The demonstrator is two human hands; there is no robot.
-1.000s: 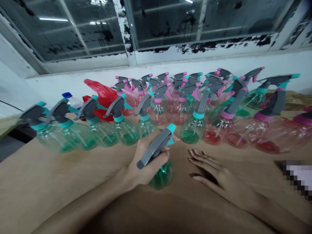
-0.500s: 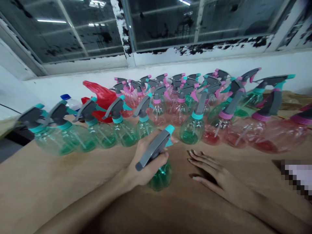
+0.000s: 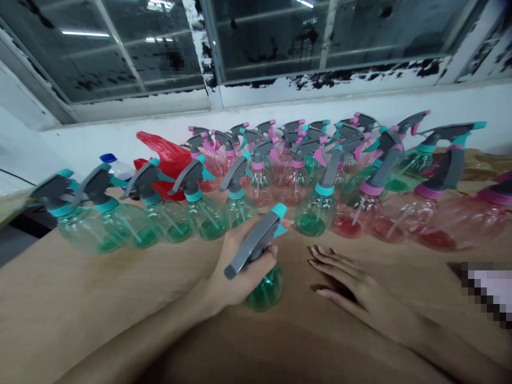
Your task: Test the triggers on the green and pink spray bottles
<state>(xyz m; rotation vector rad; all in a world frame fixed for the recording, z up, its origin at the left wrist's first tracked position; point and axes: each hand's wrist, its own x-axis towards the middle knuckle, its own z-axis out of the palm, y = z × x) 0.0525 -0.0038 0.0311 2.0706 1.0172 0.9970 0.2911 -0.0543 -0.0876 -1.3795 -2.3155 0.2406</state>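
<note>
A green spray bottle [image 3: 264,290] with a grey and teal trigger head stands upright on the wooden table [image 3: 160,288] in front of me. Around its neck, just under the head, my left hand [image 3: 244,266] is wrapped, hiding the collar. My right hand [image 3: 352,282] rests on the tabletop to the right of the bottle, fingers stretched out and holding nothing. Just beyond my hands is a row of more spray bottles, green ones [image 3: 206,218] on the left and pink ones [image 3: 356,216] on the right.
Further back, several pink and green spray bottles [image 3: 296,176] crowd toward the white wall below the window [image 3: 320,42]. A red plastic bag [image 3: 166,157] and a blue-capped bottle [image 3: 116,166] stand at the back left. A blurred pale item [image 3: 492,290] lies at the right edge.
Both hands and the spray bottle keep the same position; only the camera view shifts slightly.
</note>
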